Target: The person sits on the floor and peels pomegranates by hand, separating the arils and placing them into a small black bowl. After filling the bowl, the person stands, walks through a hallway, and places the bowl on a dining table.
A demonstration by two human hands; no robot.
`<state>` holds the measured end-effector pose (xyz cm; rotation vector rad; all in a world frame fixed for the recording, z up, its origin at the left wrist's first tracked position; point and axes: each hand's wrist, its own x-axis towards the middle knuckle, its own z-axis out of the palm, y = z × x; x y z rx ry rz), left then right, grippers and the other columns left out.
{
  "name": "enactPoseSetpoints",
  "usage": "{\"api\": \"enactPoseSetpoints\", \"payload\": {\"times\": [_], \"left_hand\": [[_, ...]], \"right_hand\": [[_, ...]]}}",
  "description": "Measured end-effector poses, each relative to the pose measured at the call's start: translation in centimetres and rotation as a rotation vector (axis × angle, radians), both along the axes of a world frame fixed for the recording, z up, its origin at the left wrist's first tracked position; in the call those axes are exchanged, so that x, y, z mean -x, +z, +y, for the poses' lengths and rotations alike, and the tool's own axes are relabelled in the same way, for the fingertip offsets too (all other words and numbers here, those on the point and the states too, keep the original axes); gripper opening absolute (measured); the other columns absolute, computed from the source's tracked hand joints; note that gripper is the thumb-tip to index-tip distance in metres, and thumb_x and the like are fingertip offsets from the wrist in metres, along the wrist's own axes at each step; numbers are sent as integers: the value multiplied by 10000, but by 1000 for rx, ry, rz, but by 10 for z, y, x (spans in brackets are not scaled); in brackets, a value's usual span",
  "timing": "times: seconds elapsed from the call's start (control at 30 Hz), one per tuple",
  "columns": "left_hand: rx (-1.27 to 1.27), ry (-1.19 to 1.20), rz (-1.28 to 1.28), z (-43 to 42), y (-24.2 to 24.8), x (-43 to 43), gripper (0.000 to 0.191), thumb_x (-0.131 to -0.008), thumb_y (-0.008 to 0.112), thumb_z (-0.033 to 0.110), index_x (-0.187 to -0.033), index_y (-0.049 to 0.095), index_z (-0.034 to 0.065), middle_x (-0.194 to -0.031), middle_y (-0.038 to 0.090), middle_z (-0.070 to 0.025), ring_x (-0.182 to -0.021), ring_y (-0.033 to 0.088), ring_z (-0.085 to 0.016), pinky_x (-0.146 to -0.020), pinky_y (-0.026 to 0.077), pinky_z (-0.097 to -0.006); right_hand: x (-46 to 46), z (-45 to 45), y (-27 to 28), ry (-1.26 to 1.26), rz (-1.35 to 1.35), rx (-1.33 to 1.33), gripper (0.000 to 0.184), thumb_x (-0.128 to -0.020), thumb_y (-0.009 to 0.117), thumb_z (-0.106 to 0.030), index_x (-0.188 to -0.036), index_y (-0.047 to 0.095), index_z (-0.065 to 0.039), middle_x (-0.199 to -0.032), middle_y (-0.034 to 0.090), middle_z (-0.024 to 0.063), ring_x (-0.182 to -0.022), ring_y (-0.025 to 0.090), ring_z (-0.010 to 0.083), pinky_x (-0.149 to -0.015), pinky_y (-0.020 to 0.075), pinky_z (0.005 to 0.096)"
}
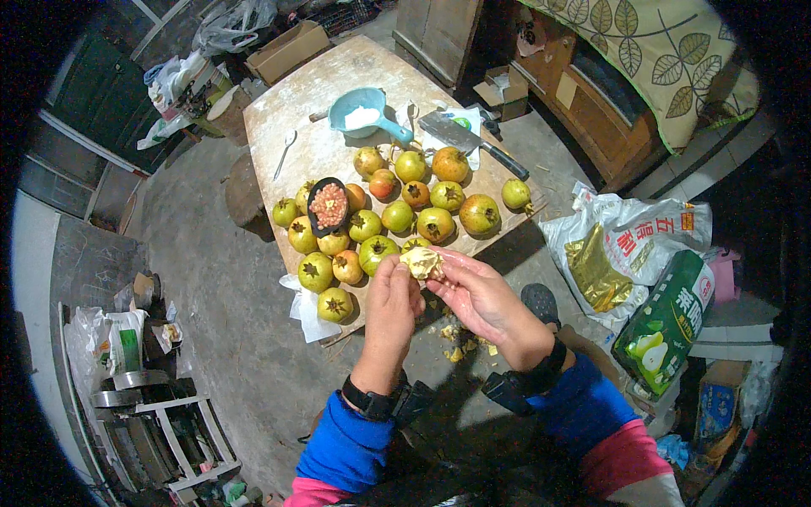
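Observation:
Between my two hands is a piece of pomegranate (421, 262), its pale yellow inner side showing. My left hand (391, 304) pinches its left edge with the thumb on top. The fingers of my right hand (476, 298) grip its right side, and a few seeds show beneath them. Just beyond, whole yellow-green and reddish pomegranates (398, 217) crowd the near half of a wooden table (285, 127). Among them rests a dark oval bowl (329, 206) holding pink pomegranate seeds, with a small yellow scrap on top.
Farther back lie a blue ladle (358, 104) with white contents, a spoon (285, 154) and a cleaver (472, 142). Peel scraps (459, 345) litter the floor below the near edge. On the right are a white sack (624, 253) and a green carton (664, 323); a stump (247, 196) stands left.

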<state>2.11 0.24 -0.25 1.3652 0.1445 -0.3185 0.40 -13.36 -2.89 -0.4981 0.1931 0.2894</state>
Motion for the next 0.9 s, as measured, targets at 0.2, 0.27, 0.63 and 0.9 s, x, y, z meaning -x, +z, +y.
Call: {"api": "enactPoseSetpoints", "payload": {"times": [0.2, 0.27, 0.63, 0.9], "left_hand": [[171, 42, 68, 1, -2, -2, 144, -981, 406, 224, -954, 477, 102, -652, 389, 45, -512, 328, -49, -446, 269, -206], [188, 21, 94, 1, -5, -2, 149, -978, 429, 257, -960, 476, 117, -673, 411, 40, -525, 339, -56, -453, 276, -213], [211, 85, 140, 1, -3, -5, 211, -997, 394, 269, -834, 398, 135, -641, 365, 37, -502, 309, -58, -440, 249, -220], [-22, 69, 36, 0, -3, -1, 188, -993, 401, 264, -888, 441, 113, -651, 393, 34, -514, 349, -55, -443, 292, -216]], "right_hand": [[2, 5, 0, -29, 37, 109, 336, -965, 470, -101, -1271, 460, 36, -1176, 557, 132, -1021, 557, 174, -879, 474, 294], [3, 6, -2, -29, 45, 125, 323, -970, 470, -121, -1255, 474, 31, -1132, 578, 124, -977, 571, 168, -857, 481, 291], [4, 5, -4, 14, 42, 239, 298, -1008, 405, -263, -1119, 547, -25, -973, 626, 80, -838, 598, 141, -774, 503, 297], [2, 2, -1, 59, 97, 309, 261, -990, 460, -216, -1126, 540, -9, -1001, 606, 79, -866, 593, 148, -771, 506, 286]]}}
